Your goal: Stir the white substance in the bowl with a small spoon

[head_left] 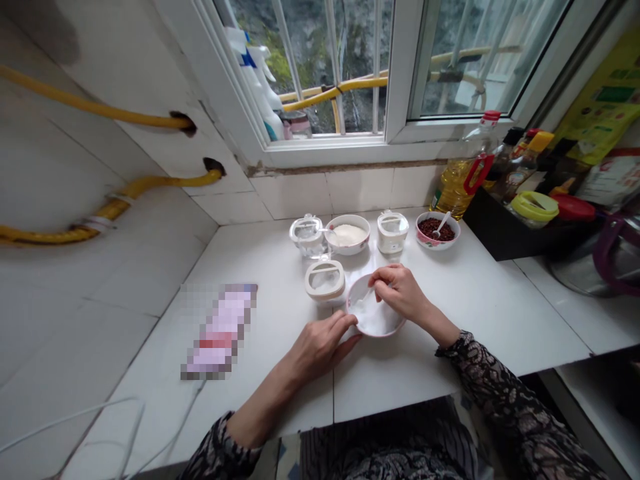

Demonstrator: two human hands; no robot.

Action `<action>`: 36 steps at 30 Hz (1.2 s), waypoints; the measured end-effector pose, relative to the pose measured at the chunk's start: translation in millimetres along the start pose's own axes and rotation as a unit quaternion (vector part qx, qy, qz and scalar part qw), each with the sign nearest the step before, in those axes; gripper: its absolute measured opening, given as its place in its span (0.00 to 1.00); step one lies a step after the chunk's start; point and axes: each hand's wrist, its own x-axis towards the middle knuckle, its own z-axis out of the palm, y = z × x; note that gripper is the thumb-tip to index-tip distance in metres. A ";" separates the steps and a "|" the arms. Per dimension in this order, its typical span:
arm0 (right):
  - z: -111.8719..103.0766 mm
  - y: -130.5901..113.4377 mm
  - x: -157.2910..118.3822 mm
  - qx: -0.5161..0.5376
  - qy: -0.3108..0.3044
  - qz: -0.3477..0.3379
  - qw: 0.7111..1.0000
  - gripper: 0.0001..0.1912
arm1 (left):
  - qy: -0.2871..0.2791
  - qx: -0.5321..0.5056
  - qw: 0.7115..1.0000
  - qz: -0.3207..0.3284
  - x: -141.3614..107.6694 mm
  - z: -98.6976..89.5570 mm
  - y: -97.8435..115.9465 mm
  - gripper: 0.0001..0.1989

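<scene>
A pink-rimmed white bowl (pixel 376 331) full of fine white powder (pixel 367 312) sits near the front of the white counter (pixel 280 373), around the middle, and both hands are right on it! The left hand (pixel 320 350) comes in from the near edge, half-closed, curling around the bowl's rim and holding it from the side. The right hand (pixel 400 291) reaches the far rim, pinched nearly shut and dipping just inside; whether it has hold of anything, we can't tell from here. Just beside the bowl stands a white-lidded square canister (pixel 325 280). Behind it, along the back edge, run a clear lidded jar (pixel 306 237), a small bowl of pale flour (pixel 347 235), a white lidded jar (pixel 393 233), then a flowered bowl of red beans (pixel 437 233) with a spoon (pixel 441 225) in it. Off the back right corner, a bottle of yellow cooking oil (pixel 457 190) stands beside a black tray (pixel 520 230). Along the left side lies a pixelated, unreadable flat object (pixel 217 330), under a yellow hose (pixel 95 100) running through the wall.
</scene>
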 end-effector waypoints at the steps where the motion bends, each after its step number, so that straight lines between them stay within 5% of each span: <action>1: -0.4 -0.7 0.0 0.014 -0.004 0.007 1.000 0.13 | -0.001 0.000 1.000 0.000 0.1 0.1 0.0 0.07; 13: -10.8 -1.4 4.2 0.242 0.026 0.174 0.954 0.09 | -0.002 -0.008 1.000 0.000 0.1 0.3 -0.6 0.06; 22: -15.4 2.5 10.3 0.335 0.044 0.197 0.920 0.07 | 0.003 -0.003 1.000 0.003 -0.8 2.5 -1.0 0.07; 27: -4.2 -10.0 4.0 0.306 0.068 0.092 0.945 0.11 | 0.007 -0.004 1.000 0.001 -1.9 4.7 -1.4 0.06; 31: 8.3 -16.9 -1.9 0.103 0.052 -0.102 0.988 0.11 | 0.007 -0.003 1.000 0.002 -1.6 5.3 -1.7 0.06; 34: 9.2 -17.3 -2.4 -0.013 0.034 -0.217 0.975 0.14 | 0.011 -0.002 1.000 0.002 -0.9 5.4 -1.4 0.07; 36: 4.5 -16.9 -1.9 -0.017 0.061 -0.222 0.973 0.14 | 0.009 0.000 1.000 0.002 -0.4 5.3 -1.1 0.07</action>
